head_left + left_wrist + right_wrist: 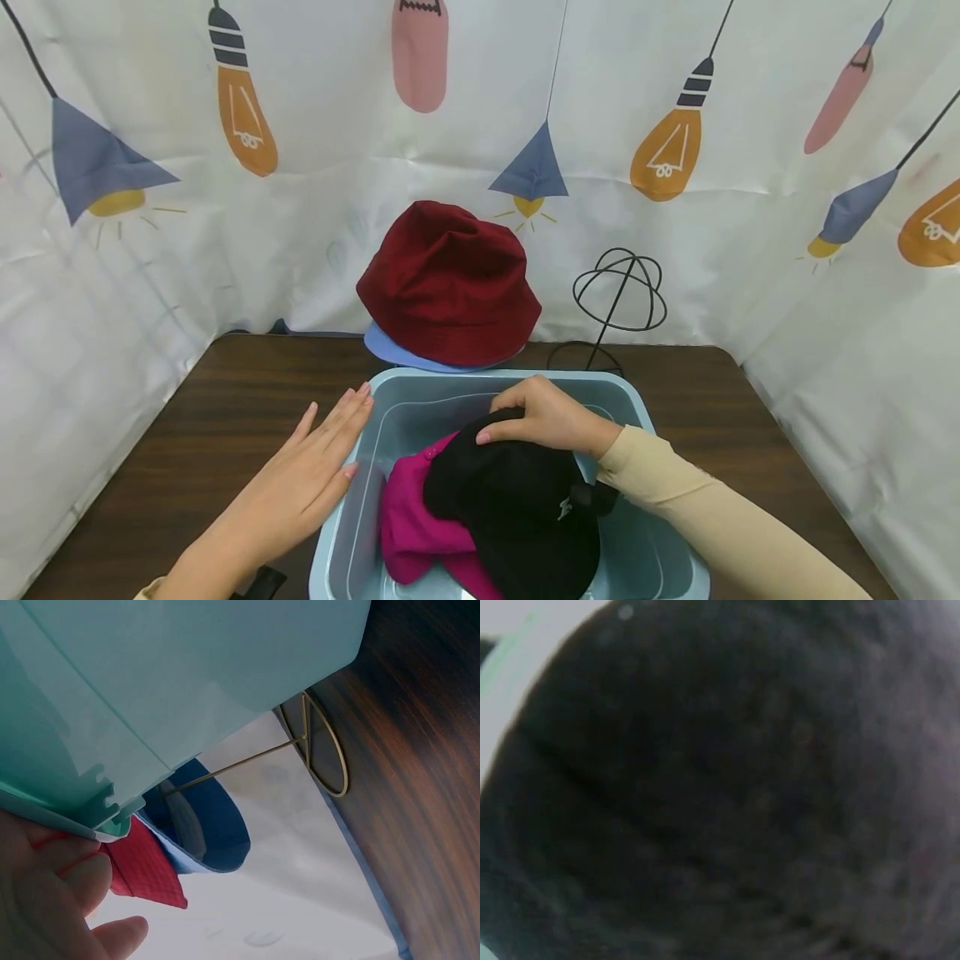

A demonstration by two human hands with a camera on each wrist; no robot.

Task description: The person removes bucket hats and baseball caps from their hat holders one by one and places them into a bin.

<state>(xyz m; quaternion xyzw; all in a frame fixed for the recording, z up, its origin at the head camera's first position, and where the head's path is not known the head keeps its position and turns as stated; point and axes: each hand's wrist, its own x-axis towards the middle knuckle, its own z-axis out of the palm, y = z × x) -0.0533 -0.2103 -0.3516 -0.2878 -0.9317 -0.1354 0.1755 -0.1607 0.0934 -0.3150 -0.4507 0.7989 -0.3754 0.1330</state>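
Black cap [517,492], likely light and soft, suits a far-edge pinch, as the right hand [551,419] holds it; the left hand [300,483], fingers straight, touches the basin [322,554].

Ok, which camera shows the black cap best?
The head view: most of the black cap shows, with the right hand gripping it. The right wrist view shows mostly blurred dark fabric; the left wrist view, none.

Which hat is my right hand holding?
The black fabric cap: the right hand grips it, not the magenta fabric hat, dark red fabric bucket hat or blue fabric hat.
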